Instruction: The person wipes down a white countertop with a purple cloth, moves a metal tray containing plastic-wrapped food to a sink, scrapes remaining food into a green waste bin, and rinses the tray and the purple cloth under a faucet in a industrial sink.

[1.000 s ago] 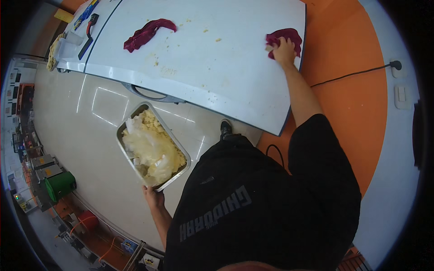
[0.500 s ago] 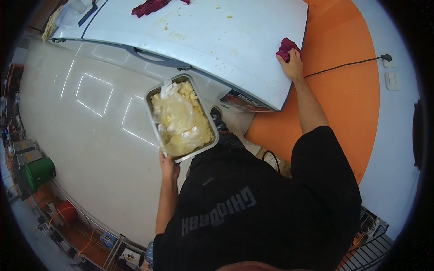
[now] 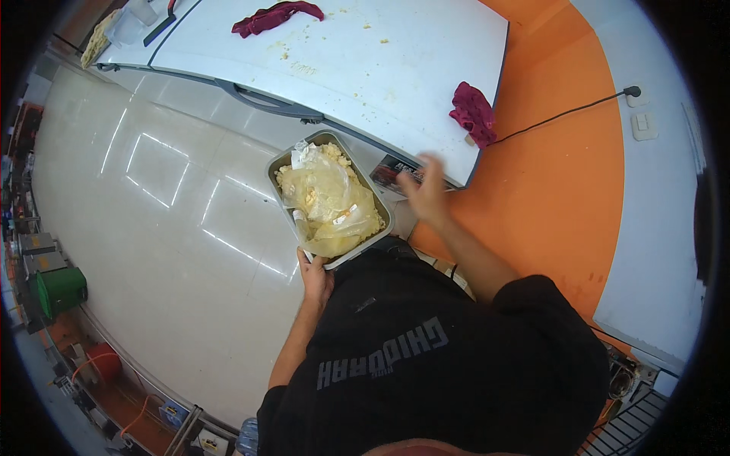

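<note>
My left hand (image 3: 316,278) grips the near corner of a metal tray (image 3: 286,215), held in front of my body. In the tray lies yellow crumbly food (image 3: 334,154), partly covered by a clear plastic bag (image 3: 323,197). My right hand (image 3: 428,190) is in the air between the tray and the white chest freezer's near right corner. It holds nothing, and its fingers are apart though blurred. A dark red cloth (image 3: 473,114) lies crumpled on the right end of the freezer lid (image 3: 411,83), beyond that hand.
Another dark red cloth (image 3: 277,17) lies further left on the lid, among scattered yellow crumbs. A scraper (image 3: 160,30) and a clear container (image 3: 125,29) are at the far left. A black cable (image 3: 563,118) runs to a wall socket. A green bin (image 3: 62,292) stands left across the floor.
My right hand has let go of the red cloth on the lid and come back toward the tray. The tray, in my left hand, sits slightly further right in view.
</note>
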The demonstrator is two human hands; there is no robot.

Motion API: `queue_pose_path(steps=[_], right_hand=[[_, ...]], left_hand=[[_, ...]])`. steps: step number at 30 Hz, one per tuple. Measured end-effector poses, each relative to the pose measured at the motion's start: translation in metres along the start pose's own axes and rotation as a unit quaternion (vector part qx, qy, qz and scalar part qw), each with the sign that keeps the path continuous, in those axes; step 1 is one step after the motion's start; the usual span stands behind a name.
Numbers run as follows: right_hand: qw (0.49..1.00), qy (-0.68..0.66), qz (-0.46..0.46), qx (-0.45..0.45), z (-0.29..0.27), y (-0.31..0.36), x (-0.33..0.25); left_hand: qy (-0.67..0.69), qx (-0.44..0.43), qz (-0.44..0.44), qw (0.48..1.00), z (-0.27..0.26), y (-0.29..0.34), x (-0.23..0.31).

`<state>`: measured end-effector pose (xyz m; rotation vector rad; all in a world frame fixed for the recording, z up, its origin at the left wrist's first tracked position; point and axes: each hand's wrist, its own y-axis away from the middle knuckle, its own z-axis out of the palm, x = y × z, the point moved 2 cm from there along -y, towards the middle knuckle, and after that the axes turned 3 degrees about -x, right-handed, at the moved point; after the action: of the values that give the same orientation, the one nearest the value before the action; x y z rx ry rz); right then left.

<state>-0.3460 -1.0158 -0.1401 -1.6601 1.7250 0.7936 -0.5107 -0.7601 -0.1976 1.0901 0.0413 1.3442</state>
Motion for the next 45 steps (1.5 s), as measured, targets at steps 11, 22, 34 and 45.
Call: queue_pose_path(steps=[11, 22, 34, 45], right_hand=[[0.885, -0.299, 0.245, -0.259, 0.064, 0.044, 0.043], [0.865, -0.364, 0.235, -0.254, 0.017, 0.014, 0.087], [0.991, 0.047, -0.025, 0.121, -0.108, -0.05, 0.045], [0.981, 0.121, 0.001, 0.152, -0.132, -0.144, 0.091]], left_hand=[[-0.056, -0.093, -0.012, 0.994, 0.009, 0.011, 0.003], [-0.068, -0.191, -0.153, 0.967, 0.03, -0.057, 0.018], [-0.099, -0.147, -0.155, 0.972, 0.051, -0.057, -0.019], [-0.064, -0.155, -0.157, 0.973, 0.051, -0.053, -0.024]])
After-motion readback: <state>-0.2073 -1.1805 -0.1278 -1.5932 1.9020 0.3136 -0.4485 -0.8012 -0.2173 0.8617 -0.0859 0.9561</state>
